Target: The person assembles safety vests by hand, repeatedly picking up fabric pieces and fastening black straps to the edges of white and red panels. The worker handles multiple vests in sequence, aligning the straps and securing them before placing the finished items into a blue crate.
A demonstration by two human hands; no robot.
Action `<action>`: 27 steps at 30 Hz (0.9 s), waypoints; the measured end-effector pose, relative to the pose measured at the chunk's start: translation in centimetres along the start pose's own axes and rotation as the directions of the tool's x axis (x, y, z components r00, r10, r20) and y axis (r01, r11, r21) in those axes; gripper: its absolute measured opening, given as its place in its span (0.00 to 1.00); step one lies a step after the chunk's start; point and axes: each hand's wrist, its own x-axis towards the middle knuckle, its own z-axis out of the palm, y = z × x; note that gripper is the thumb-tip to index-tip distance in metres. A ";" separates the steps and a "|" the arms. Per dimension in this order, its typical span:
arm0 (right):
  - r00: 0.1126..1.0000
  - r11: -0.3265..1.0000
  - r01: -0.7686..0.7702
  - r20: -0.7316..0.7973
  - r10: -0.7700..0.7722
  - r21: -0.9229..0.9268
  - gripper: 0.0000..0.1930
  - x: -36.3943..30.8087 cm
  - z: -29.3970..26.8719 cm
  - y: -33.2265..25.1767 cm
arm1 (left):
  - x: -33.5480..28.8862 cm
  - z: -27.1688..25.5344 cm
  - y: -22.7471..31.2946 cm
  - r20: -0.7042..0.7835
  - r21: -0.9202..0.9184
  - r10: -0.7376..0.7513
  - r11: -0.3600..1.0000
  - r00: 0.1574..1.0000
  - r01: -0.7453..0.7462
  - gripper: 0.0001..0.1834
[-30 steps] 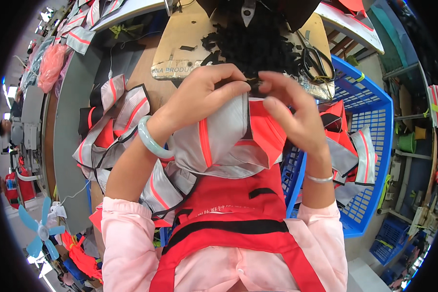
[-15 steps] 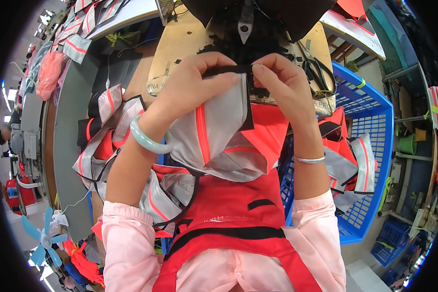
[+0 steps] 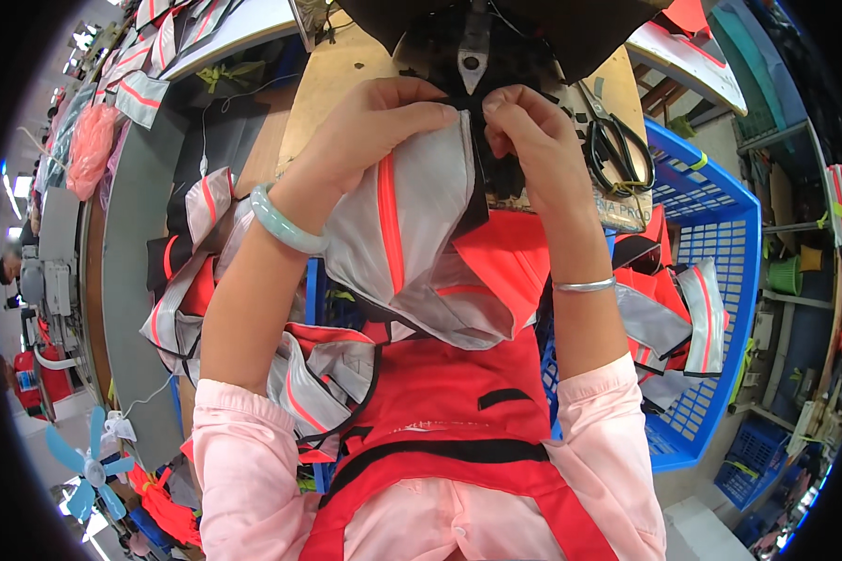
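Observation:
My left hand (image 3: 376, 131) is closed in a pinch on the top edge of a silver-grey fabric piece (image 3: 430, 187) with a red stripe, black edging and a red panel. My right hand (image 3: 541, 136) has thumb and fingertips pressed together on the black edging strip (image 3: 477, 192), close beside the left. What lies between the right fingertips is partly hidden. Just beyond both hands, a pointed metal part (image 3: 472, 64) of a dark machine hangs over the worktable (image 3: 351, 61). The fabric's lower part drapes down towards my red apron (image 3: 458, 383).
Black-handled scissors (image 3: 617, 154) lie on the table, right of my right hand. A blue plastic crate (image 3: 750, 271) with similar grey and red pieces stands at the right. More such pieces (image 3: 196, 280) lie at the left. A light-blue fan (image 3: 92, 467) is at lower left.
Both hands have moved slightly away from me, carrying the fabric's top edge closer to the pointed metal part. The black strip stretched between the hands is now less visible.

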 end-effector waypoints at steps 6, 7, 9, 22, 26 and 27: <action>1.000 0.995 -0.014 0.005 0.013 0.096 0.08 0.5 0.1 -0.4 | 0.3 -0.1 0.1 -0.036 -0.083 0.025 0.996 0.999 -0.028 0.18; 1.000 0.993 -0.020 0.003 0.020 0.119 0.08 0.5 0.2 -0.4 | 0.4 0.0 0.0 -0.041 -0.102 0.031 0.994 0.999 -0.035 0.18; 0.999 0.985 -0.033 0.002 0.034 0.170 0.08 0.6 0.5 -0.2 | 0.4 -0.1 -0.1 -0.055 -0.133 0.041 0.990 0.998 -0.048 0.19; 0.902 0.705 0.320 -0.024 -0.431 -0.633 0.09 -2.6 -1.7 -2.1 | -1.0 -1.3 0.1 0.152 0.326 0.038 0.941 0.988 -0.086 0.13; 0.643 0.374 0.766 0.632 -0.433 -0.523 0.10 -9.7 3.8 -2.3 | -1.0 0.8 -1.3 0.536 0.584 0.069 0.689 0.841 -0.428 0.15; 0.633 0.379 0.766 0.712 -0.303 -0.520 0.11 -11.0 5.8 -2.2 | -0.7 2.0 -1.4 0.588 0.592 -0.016 0.690 0.809 -0.416 0.16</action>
